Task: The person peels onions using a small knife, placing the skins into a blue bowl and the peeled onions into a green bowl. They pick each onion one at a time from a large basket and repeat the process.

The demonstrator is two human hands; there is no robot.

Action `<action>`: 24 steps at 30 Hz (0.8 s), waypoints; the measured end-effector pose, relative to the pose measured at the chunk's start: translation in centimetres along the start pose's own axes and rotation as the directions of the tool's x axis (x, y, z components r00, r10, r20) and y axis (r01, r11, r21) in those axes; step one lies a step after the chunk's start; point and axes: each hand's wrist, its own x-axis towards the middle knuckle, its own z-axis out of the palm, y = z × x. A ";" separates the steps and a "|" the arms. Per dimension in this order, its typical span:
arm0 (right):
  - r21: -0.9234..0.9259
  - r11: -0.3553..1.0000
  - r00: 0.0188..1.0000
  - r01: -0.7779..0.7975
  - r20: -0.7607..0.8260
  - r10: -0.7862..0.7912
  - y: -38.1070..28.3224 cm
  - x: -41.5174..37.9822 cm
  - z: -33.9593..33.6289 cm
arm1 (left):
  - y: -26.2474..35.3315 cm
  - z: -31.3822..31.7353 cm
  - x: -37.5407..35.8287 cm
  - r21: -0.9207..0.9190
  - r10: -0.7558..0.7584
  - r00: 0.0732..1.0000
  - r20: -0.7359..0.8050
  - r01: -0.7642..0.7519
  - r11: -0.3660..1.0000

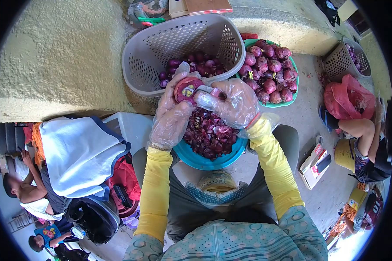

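My left hand (172,118), in a clear plastic glove, holds a red onion (181,92) whose cut face shows pale yellow-green centres. My right hand (236,102), gloved the same way, is closed round a small knife (211,90) pressed close to the onion; its handle is mostly covered by the fingers. Below both hands sits a blue basin (196,162) full of dark red onion skins (211,135). Just beyond them stands a grey perforated basket (139,65) with peeled onions (207,65) at its bottom.
A green basin (297,76) heaped with unpeeled onions (272,65) is to the right of the basket. Farther right are another basket (337,65), a red plastic bag (348,98) and a seated person's leg (357,130). White cloth (78,152) and other people are at left.
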 end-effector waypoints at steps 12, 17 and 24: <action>-0.153 0.984 0.996 0.091 0.004 -0.092 -0.1 -0.2 -0.5 | 0.2 0.4 0.0 -0.028 -0.006 1.000 -0.004 0.006 1.000; -0.203 0.977 0.989 0.065 -0.115 -0.090 -0.1 -0.2 -0.1 | 0.4 0.7 -0.1 -0.055 0.003 1.000 0.001 -0.003 0.998; -0.209 0.976 0.991 0.066 -0.105 -0.089 -0.3 -0.2 -0.3 | 0.1 0.4 0.1 -0.005 0.017 1.000 0.002 -0.017 1.000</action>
